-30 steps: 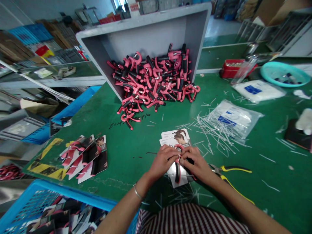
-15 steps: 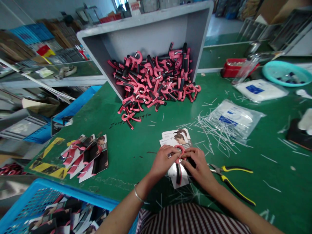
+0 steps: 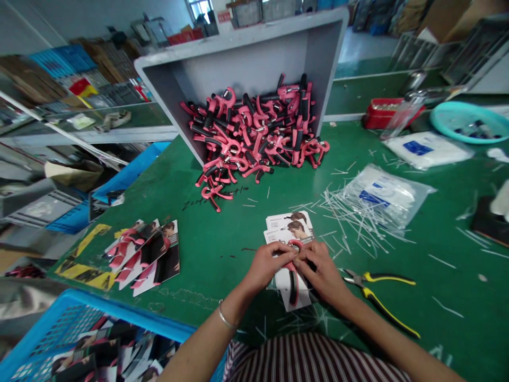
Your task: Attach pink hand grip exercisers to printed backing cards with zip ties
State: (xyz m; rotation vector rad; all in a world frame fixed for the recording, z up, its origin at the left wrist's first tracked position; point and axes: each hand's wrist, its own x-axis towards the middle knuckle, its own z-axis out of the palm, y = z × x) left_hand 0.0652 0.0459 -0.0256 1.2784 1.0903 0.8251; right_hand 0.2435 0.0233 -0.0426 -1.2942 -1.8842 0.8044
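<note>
A pink-and-black hand grip strengthener (image 3: pixel 293 289) lies on a printed backing card (image 3: pixel 281 292) on the table in front of me. My left hand (image 3: pixel 267 268) pinches it near its curved pink head from the left. From the right, my right hand (image 3: pixel 321 269) meets it there, thumb and forefinger pressed together. Whatever thin piece may be between the right fingertips is too small to make out. Under and behind this card lies another card (image 3: pixel 304 216). Pliers (image 3: pixel 368 292) with yellow-and-black handles rest to the right of my right hand.
A grey bin (image 3: pixel 242 69) tipped on its side spills hand grips. Loose white cable ties (image 3: pixel 353 223) lie by a plastic bag (image 3: pixel 387 193). Carded grips (image 3: pixel 149 254) are stacked at left; more fill a blue basket (image 3: pixel 170 326). A red box (image 3: pixel 384 111) and turquoise basin (image 3: pixel 449 114) stand back right.
The view has shifted slightly. Both hands stay at the hand grip's head, and the right fingers have closed in a little nearer to the left ones.
</note>
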